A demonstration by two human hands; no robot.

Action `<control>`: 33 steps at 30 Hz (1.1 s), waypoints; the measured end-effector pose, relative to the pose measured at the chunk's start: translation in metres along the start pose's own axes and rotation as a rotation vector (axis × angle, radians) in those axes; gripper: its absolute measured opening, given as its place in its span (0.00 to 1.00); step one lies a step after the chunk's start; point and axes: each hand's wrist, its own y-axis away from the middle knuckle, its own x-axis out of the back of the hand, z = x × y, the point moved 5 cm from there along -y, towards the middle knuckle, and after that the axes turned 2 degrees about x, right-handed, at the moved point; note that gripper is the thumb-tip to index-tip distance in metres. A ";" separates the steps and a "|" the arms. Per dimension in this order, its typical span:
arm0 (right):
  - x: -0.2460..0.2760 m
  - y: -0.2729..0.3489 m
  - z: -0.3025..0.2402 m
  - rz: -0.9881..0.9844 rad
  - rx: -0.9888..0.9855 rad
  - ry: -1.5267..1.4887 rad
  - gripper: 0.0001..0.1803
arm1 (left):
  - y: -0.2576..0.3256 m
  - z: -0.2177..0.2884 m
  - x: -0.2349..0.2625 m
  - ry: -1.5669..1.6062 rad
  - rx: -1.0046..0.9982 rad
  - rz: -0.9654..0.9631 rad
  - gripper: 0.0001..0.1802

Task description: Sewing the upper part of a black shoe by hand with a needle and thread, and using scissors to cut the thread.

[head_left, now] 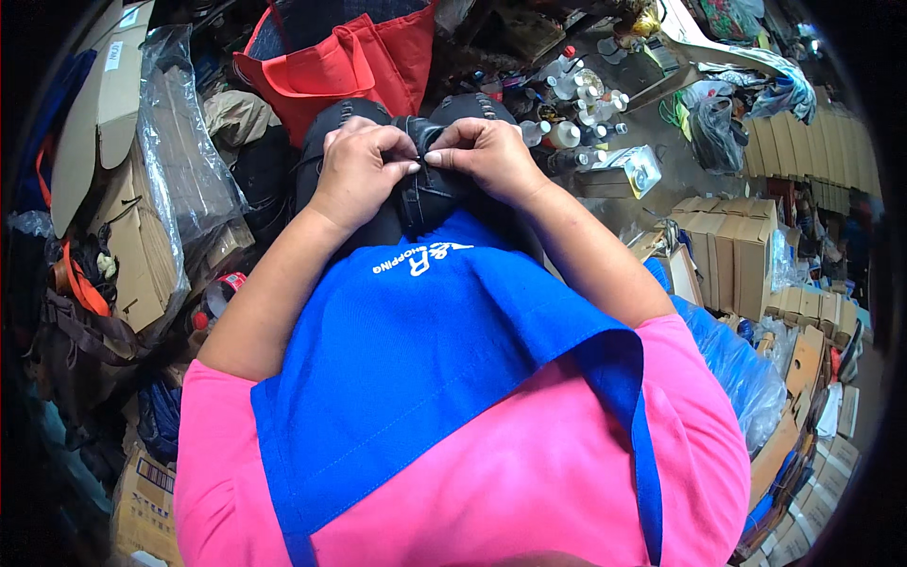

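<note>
Over my lap, a black leather-like piece [413, 203] with a narrow strap lies between my knees; its exact kind cannot be made out. My left hand [362, 168] is at its upper left, thumb and forefinger pinched together by the strap. From the other side my right hand [488, 159] pinches at the same spot, its fingertips nearly meeting those of the left. Something thin and dark shows between the two pinches, too small to name. A blue apron [406, 350] with white lettering covers my front just below the piece.
A red bag [331, 71] stands beyond my knees. Several bottles [572, 109] crowd the floor at the far right. Cardboard boxes [727, 250] are stacked on the right, with blue-tinted plastic [732, 364] nearer me. Clear plastic [184, 142] drapes over cardboard [132, 246] on the left.
</note>
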 end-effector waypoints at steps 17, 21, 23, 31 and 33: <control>0.013 0.013 -0.044 -0.303 0.377 0.805 0.02 | 0.011 0.028 0.016 -0.500 -0.303 -0.313 0.04; 0.060 0.025 -0.006 -0.174 0.288 0.993 0.08 | 0.037 -0.009 0.065 -0.584 -0.191 -0.241 0.04; 0.097 0.036 0.026 -0.112 -0.001 0.657 0.05 | 0.053 -0.048 0.099 -0.415 0.081 -0.190 0.05; 0.050 -0.011 -0.022 -0.044 0.061 -1.124 0.16 | -0.005 0.008 0.061 1.438 0.082 -0.122 0.08; 0.048 -0.013 -0.019 -0.006 0.079 -0.561 0.15 | -0.005 0.013 0.055 1.506 0.096 -0.212 0.10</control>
